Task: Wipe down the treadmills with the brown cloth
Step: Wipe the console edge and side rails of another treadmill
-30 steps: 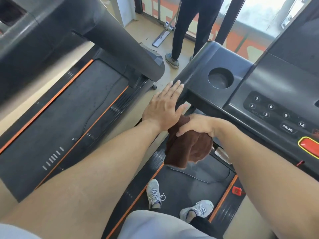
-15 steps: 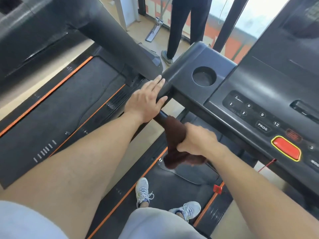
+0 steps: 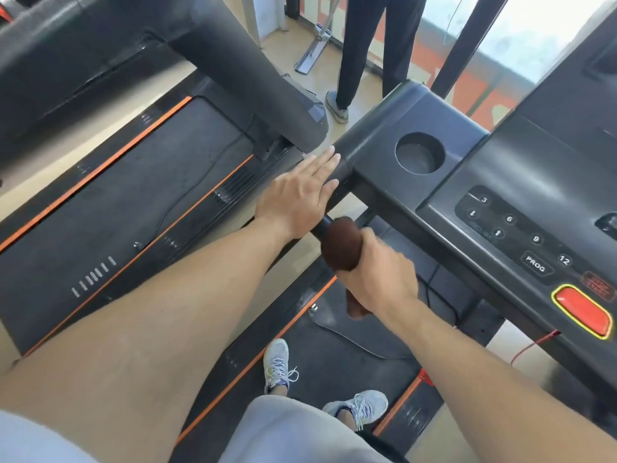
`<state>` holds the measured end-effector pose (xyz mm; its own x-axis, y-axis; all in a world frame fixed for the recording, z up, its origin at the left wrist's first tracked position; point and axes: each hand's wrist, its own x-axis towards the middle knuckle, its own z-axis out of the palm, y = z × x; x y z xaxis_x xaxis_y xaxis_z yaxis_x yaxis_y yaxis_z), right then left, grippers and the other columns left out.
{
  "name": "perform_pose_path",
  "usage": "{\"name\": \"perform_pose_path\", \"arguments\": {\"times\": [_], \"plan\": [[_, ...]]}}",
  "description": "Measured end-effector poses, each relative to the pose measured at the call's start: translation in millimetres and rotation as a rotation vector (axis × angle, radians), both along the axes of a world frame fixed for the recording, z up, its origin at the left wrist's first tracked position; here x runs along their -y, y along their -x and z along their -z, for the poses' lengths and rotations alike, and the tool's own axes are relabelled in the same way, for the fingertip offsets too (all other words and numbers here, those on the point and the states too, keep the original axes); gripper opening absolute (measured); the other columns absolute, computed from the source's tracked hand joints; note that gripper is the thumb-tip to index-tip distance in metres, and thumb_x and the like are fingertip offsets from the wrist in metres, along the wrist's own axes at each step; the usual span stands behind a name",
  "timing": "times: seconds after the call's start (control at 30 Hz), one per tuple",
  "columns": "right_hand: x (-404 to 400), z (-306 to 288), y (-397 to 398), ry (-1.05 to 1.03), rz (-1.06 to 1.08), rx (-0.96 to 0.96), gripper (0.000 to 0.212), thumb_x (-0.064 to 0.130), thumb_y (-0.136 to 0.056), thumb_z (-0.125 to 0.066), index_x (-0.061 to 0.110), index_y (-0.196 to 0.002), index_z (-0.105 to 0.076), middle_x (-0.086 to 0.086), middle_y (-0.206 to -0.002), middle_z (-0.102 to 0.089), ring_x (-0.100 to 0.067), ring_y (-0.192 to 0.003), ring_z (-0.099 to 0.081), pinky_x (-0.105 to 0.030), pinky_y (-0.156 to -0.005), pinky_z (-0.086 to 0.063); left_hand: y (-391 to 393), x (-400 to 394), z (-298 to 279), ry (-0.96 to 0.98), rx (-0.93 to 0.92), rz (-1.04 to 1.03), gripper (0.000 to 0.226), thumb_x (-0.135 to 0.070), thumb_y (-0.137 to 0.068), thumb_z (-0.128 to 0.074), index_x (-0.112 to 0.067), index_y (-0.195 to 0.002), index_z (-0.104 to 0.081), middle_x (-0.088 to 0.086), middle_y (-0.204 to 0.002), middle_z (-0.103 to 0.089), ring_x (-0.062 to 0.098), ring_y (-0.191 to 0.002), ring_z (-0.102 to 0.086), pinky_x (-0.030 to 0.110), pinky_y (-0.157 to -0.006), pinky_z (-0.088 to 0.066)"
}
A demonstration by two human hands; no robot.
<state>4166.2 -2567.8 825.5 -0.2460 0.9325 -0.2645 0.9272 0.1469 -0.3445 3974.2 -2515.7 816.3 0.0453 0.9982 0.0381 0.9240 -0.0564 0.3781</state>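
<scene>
Fingers of the right hand (image 3: 375,275) were curled tight round the brown cloth (image 3: 343,246), which was wrapped over the black handrail (image 3: 320,227) of the nearer treadmill; a loose end of the cloth hung out below the wrist. Just beyond the cloth a short bare stretch of the handrail showed, running up toward the corner of the console (image 3: 377,152). The left hand (image 3: 298,197) lay flat with its fingers straight and close together, holding nothing, its fingertips resting against that console corner and its heel just beside the bare part of the rail. A round cup holder (image 3: 420,153) sat in the console top near the left hand's fingertips, and farther right were numbered keys, a key marked PROG (image 3: 535,264) and a red stop button (image 3: 582,310) edged in yellow. Below the hands, the person's two pale lace-up trainers (image 3: 278,364) stood on the dark treadmill belt (image 3: 337,359) between orange side stripes. To the left a second treadmill (image 3: 140,195) lay alongside, its belt dark with orange trim and its thick black upright crossing the top of the view. Beyond the console another person's dark trouser legs (image 3: 364,41) stood on the tan floor, with a flat mop (image 3: 312,55) resting beside them
</scene>
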Motion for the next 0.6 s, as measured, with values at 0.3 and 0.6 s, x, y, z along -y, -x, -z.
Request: {"name": "perform_pose_path", "arguments": {"times": [0.3, 0.6], "plan": [[-59, 1, 38, 0.338, -0.122, -0.103, 0.04, 0.047, -0.078, -0.078, 0.024, -0.103, -0.057, 0.006, -0.083, -0.06, -0.026, -0.085, -0.064, -0.033, -0.072, -0.05, -2, 0, 0, -0.012, 0.012, 0.003, 0.053, -0.043, -0.11, -0.031, -0.025, -0.16, -0.032, -0.011, -0.167, -0.026, 0.016, -0.153, -0.029, 0.044, -0.116, -0.037], [-40, 7, 16, 0.339, -0.016, -0.082, 0.053, 0.053, -0.075, -0.075, 0.027, -0.118, -0.059, 0.004, -0.098, -0.068, -0.021, -0.087, -0.065, -0.035, -0.073, -0.053, 0, 2, 3, 0.023, -0.058, 0.009, 0.057, -0.048, -0.109, -0.026, -0.029, -0.162, -0.023, -0.015, -0.17, -0.015, 0.013, -0.155, -0.023, 0.047, -0.116, -0.038]]}}
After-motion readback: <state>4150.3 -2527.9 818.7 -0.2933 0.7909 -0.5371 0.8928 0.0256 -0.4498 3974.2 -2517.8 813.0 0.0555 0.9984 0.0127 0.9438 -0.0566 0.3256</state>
